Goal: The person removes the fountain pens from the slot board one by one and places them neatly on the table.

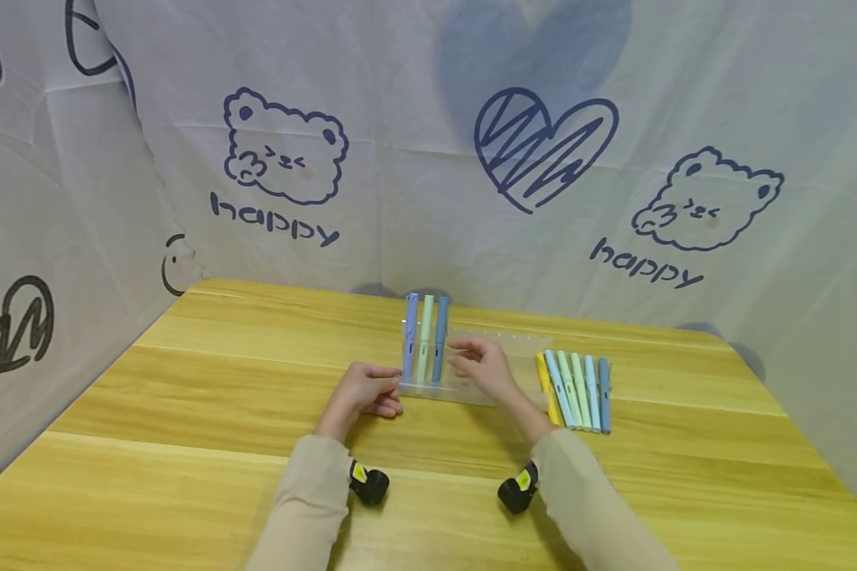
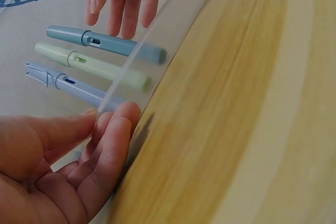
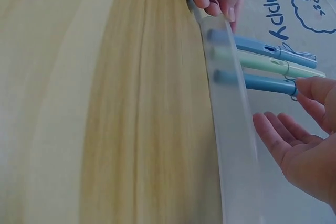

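A clear plastic pen stand (image 1: 464, 391) stands on the wooden table, with three pens upright in its left part: a lilac one (image 1: 410, 341), a pale green one (image 1: 424, 337) and a dusty blue one (image 1: 440, 341). At the stand's left end, my left hand (image 1: 366, 390) pinches the edge between thumb and fingers, as the left wrist view shows. My right hand (image 1: 487, 369) hovers just right of the blue pen, its fingers loosely extended. In the right wrist view, the right hand's (image 3: 310, 145) upper fingertips overlap the cap end of the blue pen (image 3: 268, 83).
Right of the stand, several pens (image 1: 584, 392) in pale green, light blue and dusty blue lie side by side on the table (image 1: 207, 428), along a yellow item (image 1: 551, 396). Behind the table hangs a white printed curtain (image 1: 407, 182). Small black cameras sit at both wrists.
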Available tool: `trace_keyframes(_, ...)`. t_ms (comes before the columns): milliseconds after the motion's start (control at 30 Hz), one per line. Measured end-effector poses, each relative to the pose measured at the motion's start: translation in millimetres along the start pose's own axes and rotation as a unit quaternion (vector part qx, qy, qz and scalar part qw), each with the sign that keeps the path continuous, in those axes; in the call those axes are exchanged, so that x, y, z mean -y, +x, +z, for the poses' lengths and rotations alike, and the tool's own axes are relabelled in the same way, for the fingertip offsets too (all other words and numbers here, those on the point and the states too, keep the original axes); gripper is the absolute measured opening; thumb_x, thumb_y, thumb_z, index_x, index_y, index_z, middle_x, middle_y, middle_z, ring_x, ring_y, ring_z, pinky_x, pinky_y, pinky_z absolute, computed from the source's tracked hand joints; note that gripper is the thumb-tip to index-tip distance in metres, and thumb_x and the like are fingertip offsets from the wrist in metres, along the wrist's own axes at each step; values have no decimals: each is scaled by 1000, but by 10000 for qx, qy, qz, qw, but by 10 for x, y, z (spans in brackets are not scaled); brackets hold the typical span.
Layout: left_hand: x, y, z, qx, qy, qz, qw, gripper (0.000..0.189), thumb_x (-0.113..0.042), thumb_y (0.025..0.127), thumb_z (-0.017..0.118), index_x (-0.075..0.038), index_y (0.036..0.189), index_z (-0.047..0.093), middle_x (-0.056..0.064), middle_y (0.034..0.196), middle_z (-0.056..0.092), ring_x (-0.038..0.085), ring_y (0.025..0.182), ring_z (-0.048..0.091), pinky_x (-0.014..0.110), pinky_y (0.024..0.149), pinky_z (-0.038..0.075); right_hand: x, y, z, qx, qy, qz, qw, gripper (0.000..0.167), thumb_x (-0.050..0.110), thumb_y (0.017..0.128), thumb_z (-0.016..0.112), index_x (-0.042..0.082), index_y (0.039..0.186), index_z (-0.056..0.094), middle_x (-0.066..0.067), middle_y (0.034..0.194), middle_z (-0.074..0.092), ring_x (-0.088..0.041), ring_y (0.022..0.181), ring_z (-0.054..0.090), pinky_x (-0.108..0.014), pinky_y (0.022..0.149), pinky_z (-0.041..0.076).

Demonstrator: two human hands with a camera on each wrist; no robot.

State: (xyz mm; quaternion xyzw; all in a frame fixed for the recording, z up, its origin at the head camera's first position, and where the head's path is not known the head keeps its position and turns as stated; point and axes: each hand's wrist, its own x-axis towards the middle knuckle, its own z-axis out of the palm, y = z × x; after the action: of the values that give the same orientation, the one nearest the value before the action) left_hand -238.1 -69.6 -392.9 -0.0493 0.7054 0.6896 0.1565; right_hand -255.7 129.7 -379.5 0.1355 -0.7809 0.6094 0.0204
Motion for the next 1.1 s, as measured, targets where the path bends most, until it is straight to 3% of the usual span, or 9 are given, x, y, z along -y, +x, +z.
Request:
trace_keyframes(267,-1,7,-2,-17,21,-54,10000,30,2,89,50,8,118,53,11,64,58,17,49,60,29,50,54,-8,23,61,-64,179,-43,9998,25,-9,82,56,-17,106,54,-28,104,56,-24,86,59,-35,69,54)
trace_keyframes(633,10,16,-9,19,-20,-61,10000,31,2,89,50,8,119,53,10,63,57,17,49,60,28,49,54,-35,71,120,-132,433,-183,9988,22,-12,80,57,-16,101,56,-27,101,57,-32,89,59,-32,71,54)
trace_keyframes(800,8,12,-10,48,-57,-60,10000,31,2,89,50,8,119,52,9,61,56,17,49,60,28,49,54,-25,77,161,-40,199,-328,9993,23,-12,80,57,-15,103,57,-26,106,55,-36,94,58,-34,73,53)
trace_keyframes(1100,12,10,-13,61,-44,-50,10000,31,1,89,51,8,119,52,8,61,56,16,49,60,28,49,54,6,48,188,-80,-97,-206,9997,24,-11,80,58,-11,104,60,-22,108,57,-31,88,60,-33,71,54)
